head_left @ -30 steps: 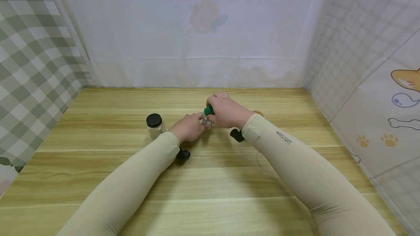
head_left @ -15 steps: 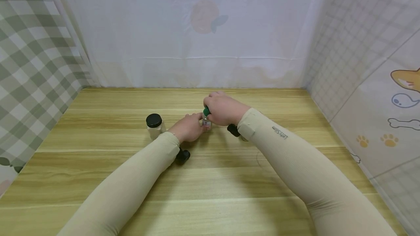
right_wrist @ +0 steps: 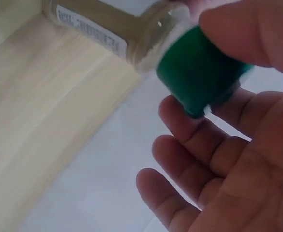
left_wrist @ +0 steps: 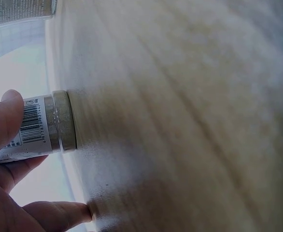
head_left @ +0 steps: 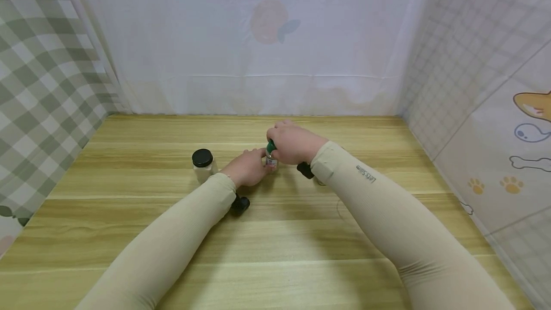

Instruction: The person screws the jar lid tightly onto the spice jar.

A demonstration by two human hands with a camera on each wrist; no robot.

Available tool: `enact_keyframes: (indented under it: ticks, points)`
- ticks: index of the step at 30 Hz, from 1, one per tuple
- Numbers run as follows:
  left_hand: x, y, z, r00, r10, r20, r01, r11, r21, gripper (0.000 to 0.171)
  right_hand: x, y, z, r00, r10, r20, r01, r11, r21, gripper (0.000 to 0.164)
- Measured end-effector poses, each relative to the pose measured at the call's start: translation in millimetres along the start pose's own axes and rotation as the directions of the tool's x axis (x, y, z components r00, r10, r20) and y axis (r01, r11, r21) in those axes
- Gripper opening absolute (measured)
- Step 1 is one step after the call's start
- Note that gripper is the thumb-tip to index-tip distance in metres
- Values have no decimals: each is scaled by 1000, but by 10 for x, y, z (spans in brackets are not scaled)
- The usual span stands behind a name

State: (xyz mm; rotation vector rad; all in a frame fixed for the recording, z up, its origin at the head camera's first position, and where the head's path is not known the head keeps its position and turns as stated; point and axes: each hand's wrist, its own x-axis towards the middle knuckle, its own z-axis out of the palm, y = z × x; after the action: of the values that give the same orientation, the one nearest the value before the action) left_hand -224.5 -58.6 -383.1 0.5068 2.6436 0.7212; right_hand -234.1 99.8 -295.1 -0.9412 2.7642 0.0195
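A small clear bottle (head_left: 271, 161) of brownish powder, with a barcode label, stands on the wooden table. My left hand (head_left: 247, 169) grips its body, thumb lying over the label; the left wrist view shows the bottle's base (left_wrist: 64, 121) against the tabletop and one fingertip touching the wood. At its top, my right hand (head_left: 294, 142) pinches a green cap (right_wrist: 199, 67) between thumb and fingers, the other fingers loosely bent. Whether the cap is threaded on or loose cannot be told. In the right wrist view a labelled bottle (right_wrist: 98, 24) stretches away beyond the cap.
Left of my left hand stands a jar with a black lid (head_left: 202, 158). A rounded edge of something (head_left: 320, 182) peeks from beneath the right sleeve. Black wrist cameras hang under both wrists. A white curtain (head_left: 258, 51) borders the table's back.
My right hand has shifted slightly left and turned at the green cap, its forearm swinging left too. The left hand and the bottle stay in place.
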Motion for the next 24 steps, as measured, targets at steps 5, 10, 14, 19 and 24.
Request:
enact_keyframes:
  ticks: [5,10,14,19,24]
  points:
    - [-5,4,-3,1000,1,-4,-1,1000,4,32,14,-43,-26,999,-34,-1,33,995,-96,24]
    - [-8,6,2,1000,-4,4,4,1000,11,31,18,-84,-36,1000,-19,15,20,994,-111,27]
    - [-10,5,7,1000,-5,1,5,1000,14,35,18,-65,-13,1000,20,15,-20,999,-49,28]
    - [-17,8,5,1000,-14,7,14,1000,27,47,24,-33,76,999,48,-12,-47,998,33,24]
    - [-18,7,4,1000,-9,1,9,999,38,46,20,-33,168,995,94,-41,-88,988,124,23]
